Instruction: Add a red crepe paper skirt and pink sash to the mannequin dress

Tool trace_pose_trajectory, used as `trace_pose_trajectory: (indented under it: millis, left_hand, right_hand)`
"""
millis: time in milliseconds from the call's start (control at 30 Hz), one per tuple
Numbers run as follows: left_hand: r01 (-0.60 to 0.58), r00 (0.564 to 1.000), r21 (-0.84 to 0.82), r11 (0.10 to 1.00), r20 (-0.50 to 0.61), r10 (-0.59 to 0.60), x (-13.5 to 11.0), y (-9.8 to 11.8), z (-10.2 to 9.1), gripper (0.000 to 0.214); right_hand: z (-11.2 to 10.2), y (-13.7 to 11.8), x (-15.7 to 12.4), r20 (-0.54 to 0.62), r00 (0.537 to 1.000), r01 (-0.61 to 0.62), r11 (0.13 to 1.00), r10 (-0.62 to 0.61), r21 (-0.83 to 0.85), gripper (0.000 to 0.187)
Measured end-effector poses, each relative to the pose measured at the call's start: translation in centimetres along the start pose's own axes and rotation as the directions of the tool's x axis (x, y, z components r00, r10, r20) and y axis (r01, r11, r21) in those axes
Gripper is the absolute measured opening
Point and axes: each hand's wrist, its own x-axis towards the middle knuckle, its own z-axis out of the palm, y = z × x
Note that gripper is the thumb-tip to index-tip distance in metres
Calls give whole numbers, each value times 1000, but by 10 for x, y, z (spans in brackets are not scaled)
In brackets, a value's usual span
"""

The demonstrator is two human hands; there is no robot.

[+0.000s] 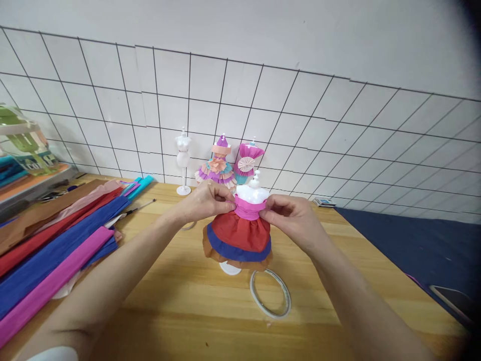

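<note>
A small white mannequin (252, 192) stands on the wooden table (188, 311), wearing a layered crepe-paper skirt (240, 238) of red, blue and brown. A pink paper band (248, 207) wraps its waist. My left hand (206, 200) pinches the band's left end with closed fingers. My right hand (292, 216) pinches the band's right side, fingers closed too. Both hands press the band against the mannequin's body.
Folded crepe-paper sheets (56, 240) in pink, blue, red and brown lie at the left. A tape ring (270, 293) lies in front of the mannequin. Three more mannequins (218, 165) stand at the back by the grid wall. A dark blue cloth (421, 240) covers the right side.
</note>
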Motion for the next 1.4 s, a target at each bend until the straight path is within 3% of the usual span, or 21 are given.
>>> trace_pose_trajectory:
  millis: [567,767,967,1400]
  left_hand:
    - [0,1000,19,1000,-3,0,7,-10,-3,16]
    - [9,999,17,1000,-34,-8,6,-8,-1,18]
    - [1,1000,23,1000,-18,-1,3,-4,-1,18]
    - [10,998,10,1000,-60,-9,3,-6,-4,14]
  right_hand:
    - [-8,13,12,190,980,-88,989,65,116,16]
    - [-7,11,7,153,988,26,998,-36,64,13]
    - [-6,3,-1,69,990,130,982,-121,-134,13]
    - [-6,0,-9,53,996,83,982,-75,-167,10]
